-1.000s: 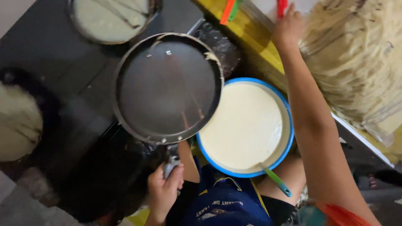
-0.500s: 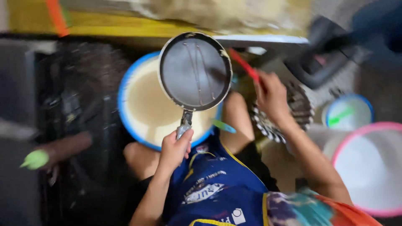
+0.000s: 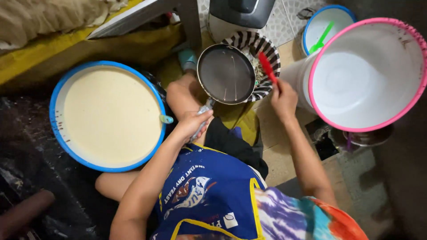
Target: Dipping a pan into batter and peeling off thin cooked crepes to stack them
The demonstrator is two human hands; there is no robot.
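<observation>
Left hand (image 3: 193, 124) closed around the metal handle of a round dark non-stick frying pan (image 3: 226, 73), grip tight on the handle end, pan held level over the person's knee. Pan's long axis runs from the left hand up and to the right, handle low-left, bowl high-right, so the bowl lies away from the body toward the striped basket. Thin pale streaks show on the pan's dark surface, otherwise it looks bare. Right hand (image 3: 283, 98) wrapped around the lower end of a red flat spatula (image 3: 267, 66), grip closed on it; the blade points up-left and sits just at the pan's right rim, over a black-and-white striped round basket (image 3: 267, 51) that lies behind and partly under the pan. Cannot tell whether the blade touches the rim. Right hand is the nearer one to the pan bowl; left hand only reaches it through the handle. To the left of the pan, on the floor, a big blue-rimmed round basin of cream-coloured batter (image 3: 109, 115), with a small green ladle handle (image 3: 166, 119) poking over its right rim, just beside the left wrist. To the right, a large white bucket with a pink rim (image 3: 367, 73), looks empty inside, near the right hand. Behind it a smaller blue-rimmed white tub (image 3: 329, 26) with a green utensil in it. The person wears a blue apron (image 3: 209, 195) with yellow trim.
</observation>
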